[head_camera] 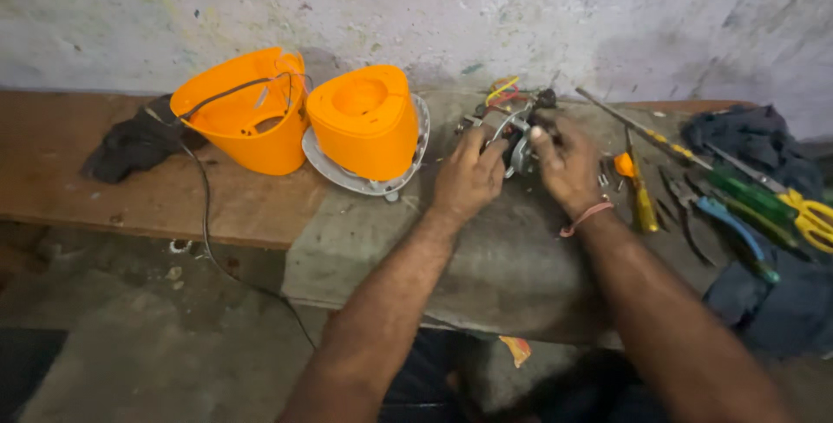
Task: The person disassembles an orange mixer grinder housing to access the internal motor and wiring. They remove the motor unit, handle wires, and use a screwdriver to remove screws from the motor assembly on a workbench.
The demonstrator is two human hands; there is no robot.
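- Small grey metal motor assembly with coloured wires [518,132] sits mid-bench — gripped from both sides.
- Left hand [468,176] closed on its near-left edge; right hand [566,163] clamps the right.
- Two orange plastic housings [364,124] left; screwdrivers and pliers [720,215] right on the wooden bench [130,180].
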